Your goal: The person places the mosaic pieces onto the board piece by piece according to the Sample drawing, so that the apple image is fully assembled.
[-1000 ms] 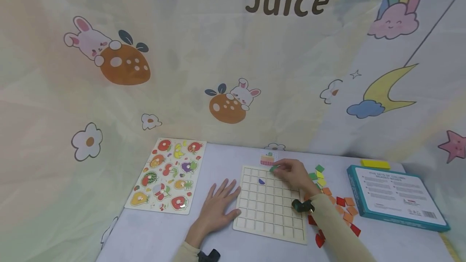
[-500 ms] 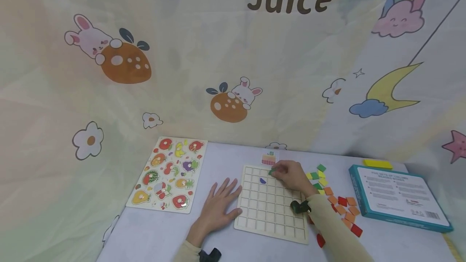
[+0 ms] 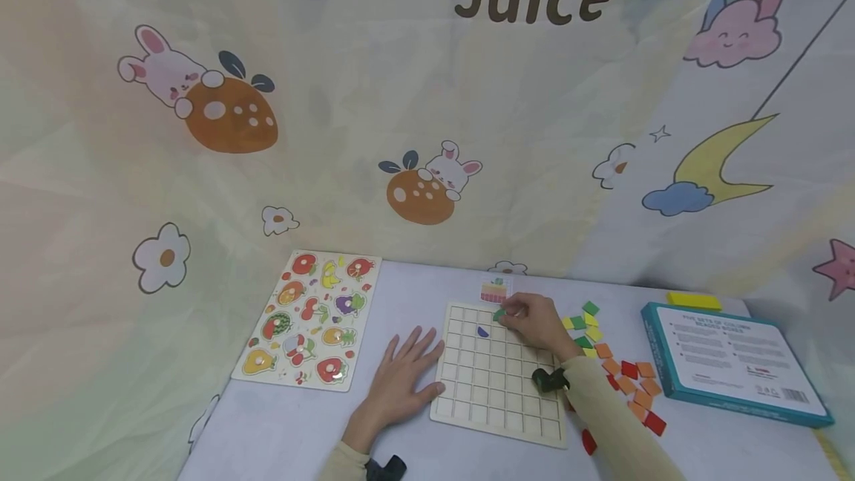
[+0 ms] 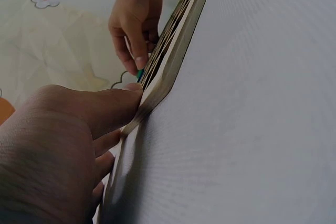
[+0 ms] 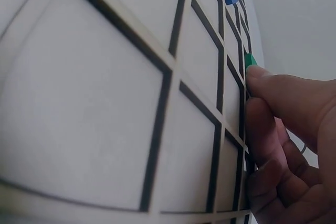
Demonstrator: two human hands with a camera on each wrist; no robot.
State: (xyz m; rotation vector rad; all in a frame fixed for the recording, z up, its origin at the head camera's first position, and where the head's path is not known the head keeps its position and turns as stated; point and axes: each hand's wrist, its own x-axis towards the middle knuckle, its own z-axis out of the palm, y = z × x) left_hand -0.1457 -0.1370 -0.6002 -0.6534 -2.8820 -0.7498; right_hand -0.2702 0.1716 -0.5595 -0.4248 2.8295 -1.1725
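My right hand (image 3: 536, 325) pinches a small green tile (image 3: 498, 315) between thumb and fingers over the far row of the wooden grid board (image 3: 497, 392). In the right wrist view, the green tile (image 5: 250, 60) shows just past my thumb tip, partly covered by it. A blue half-round piece (image 3: 483, 332) lies in a cell of the second row. Spread out flat, my left hand (image 3: 401, 381) lies along the board's left side. The left wrist view shows its thumb (image 4: 113, 106) touching the board's edge. Behind the board lies a card (image 3: 494, 291) with a cake picture.
Green and yellow tiles (image 3: 591, 333) are scattered right of the board, with orange and red ones (image 3: 626, 384) nearer. A teal-edged box (image 3: 735, 366) lies further right, a yellow block (image 3: 695, 301) behind it. A fruit puzzle board (image 3: 307, 321) lies left. A printed cloth (image 3: 334, 110) hangs behind.
My right hand has shifted the green tile slightly left and down into the board's far row, then nearly stopped. My left hand stays in place. The head view has tilted a little.
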